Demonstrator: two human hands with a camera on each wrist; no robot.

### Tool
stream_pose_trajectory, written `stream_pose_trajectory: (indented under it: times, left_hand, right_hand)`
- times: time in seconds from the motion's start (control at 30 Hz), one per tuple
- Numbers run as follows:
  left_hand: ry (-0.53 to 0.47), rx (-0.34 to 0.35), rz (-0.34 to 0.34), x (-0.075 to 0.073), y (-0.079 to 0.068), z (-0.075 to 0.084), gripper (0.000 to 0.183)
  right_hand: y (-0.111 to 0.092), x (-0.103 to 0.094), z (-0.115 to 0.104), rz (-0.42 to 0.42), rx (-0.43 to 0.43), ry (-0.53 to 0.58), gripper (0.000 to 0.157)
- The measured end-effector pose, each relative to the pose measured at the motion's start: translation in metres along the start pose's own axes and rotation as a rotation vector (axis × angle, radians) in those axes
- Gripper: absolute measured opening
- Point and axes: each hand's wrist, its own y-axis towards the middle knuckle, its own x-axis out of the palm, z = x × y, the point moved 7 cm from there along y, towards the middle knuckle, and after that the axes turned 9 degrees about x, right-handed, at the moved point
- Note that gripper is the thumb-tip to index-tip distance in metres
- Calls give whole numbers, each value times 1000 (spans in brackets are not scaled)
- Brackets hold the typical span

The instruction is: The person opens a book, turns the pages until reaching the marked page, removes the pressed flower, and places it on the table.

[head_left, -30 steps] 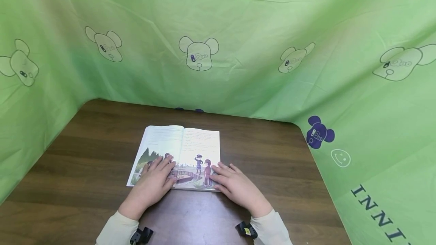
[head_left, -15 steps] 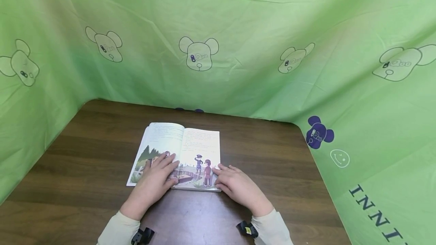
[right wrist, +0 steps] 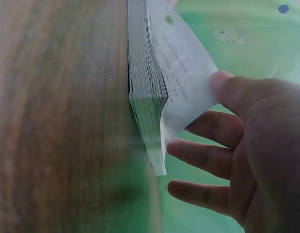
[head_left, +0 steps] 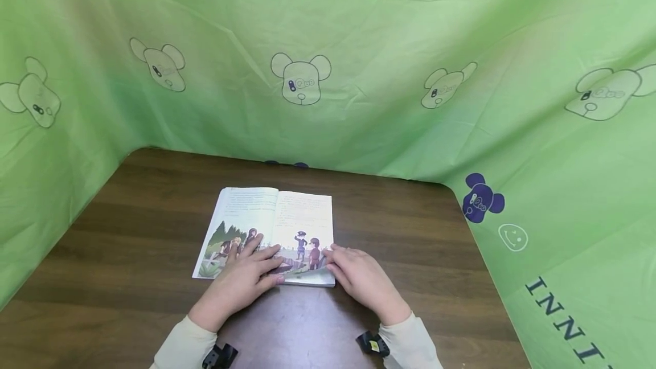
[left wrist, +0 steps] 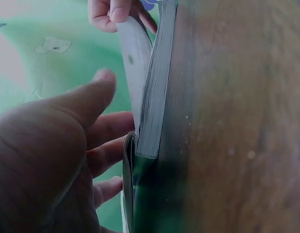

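An open illustrated book (head_left: 302, 212) lies on the table, text above and coloured drawings below. My left hand (head_left: 237, 285) rests across the lower middle of the spread, its fingers spread out over the left page and the gutter. At the lower right corner, my right hand (head_left: 365, 279) pinches a single page (right wrist: 186, 63) between thumb and fingers. That page's corner is raised off the thick stack of pages (right wrist: 146, 73), and printed text shows on its underside in the right wrist view. The left wrist view shows the left thumb (left wrist: 99, 92) held away from the paper.
The brown wooden table (head_left: 410, 232) extends around the book. A green cloth (head_left: 359, 33) with printed bear heads hangs at the back and sides. Both wrists carry small black cameras, one at the left cuff (head_left: 220, 356) and one at the right (head_left: 373, 344).
The right hand has taken the right page's lower corner and lifted it, baring the sheet below. The left hand has slid slightly right across the spread, and the left page lies flatter.
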Motion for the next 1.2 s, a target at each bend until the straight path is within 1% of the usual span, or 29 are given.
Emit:
stream_pose_trajectory:
  times: [0.07,0.17,0.27,0.43,0.57,0.67,0.8,0.87,0.93,1.0,1.13,1.2]
  left_hand:
    - [6,-1,-6,1,0,-1,49]
    - [20,5,-4,1,1,0,51]
    - [31,2,-4,1,2,2,48]
    - [21,-9,4,0,4,3,42]
    - [9,-12,15,-1,4,1,39]
    - [17,-11,28,-1,4,-1,36]
    - [20,-29,65,-3,4,-4,44]
    - [12,-46,97,-5,4,-5,53]
    - [5,-65,133,-8,5,-8,65]
    - [-4,-77,176,-12,5,-9,78]
    - [-6,-90,259,-20,5,-11,104]
    - [9,-86,299,-23,4,-12,115]
  right_hand:
    - [0,-1,0,25,-6,-6,11]
    - [0,-3,-1,47,-10,1,12]
    - [-1,-4,-1,68,-17,3,13]
    - [-1,-8,0,103,-22,4,9]
    - [0,-14,6,156,27,45,9]
    - [0,-19,11,207,90,69,14]
    - [0,-22,16,234,150,84,19]
    - [1,-21,17,228,158,87,21]
    - [2,-18,16,205,146,92,23]
    - [3,-14,14,162,122,94,26]
    - [3,-2,9,17,64,89,36]
    - [2,5,7,-67,51,85,43]
